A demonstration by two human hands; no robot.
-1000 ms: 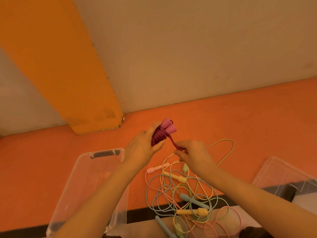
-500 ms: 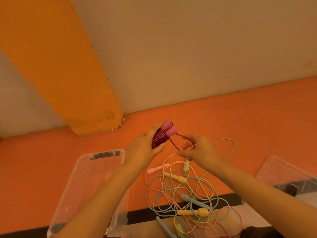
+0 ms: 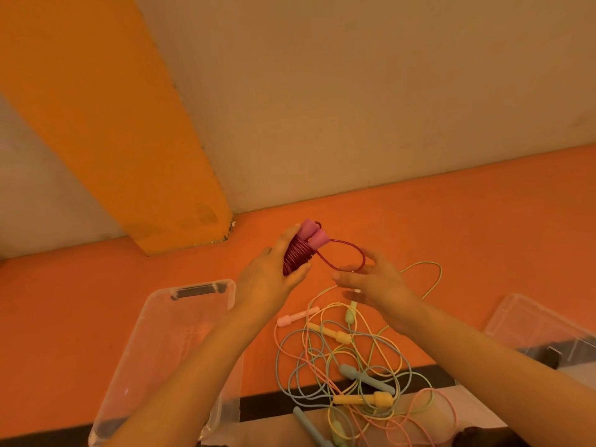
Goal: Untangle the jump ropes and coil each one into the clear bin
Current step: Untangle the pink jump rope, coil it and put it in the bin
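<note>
Head cam: left hand [image 3: 269, 279] grips the magenta rope [image 3: 298, 256], coiled round its 2 pink handles [image 3: 312, 235]. Right hand [image 3: 375, 283] has fingers loose, last loop [image 3: 346, 254] draped over them (not pinched). Bin [image 3: 154, 343] sits lower left, pastel tangle [image 3: 351, 366] beside it.

tangled ropes [image 3: 348, 366] crowd floor beside bin [image 3: 167, 333]

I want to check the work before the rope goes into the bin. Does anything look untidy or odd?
Yes. The magenta rope in the left hand is wound round its handles, but a last loop still sticks out toward the right hand. The pastel ropes lie knotted together, and the clear bin holds none.
</note>
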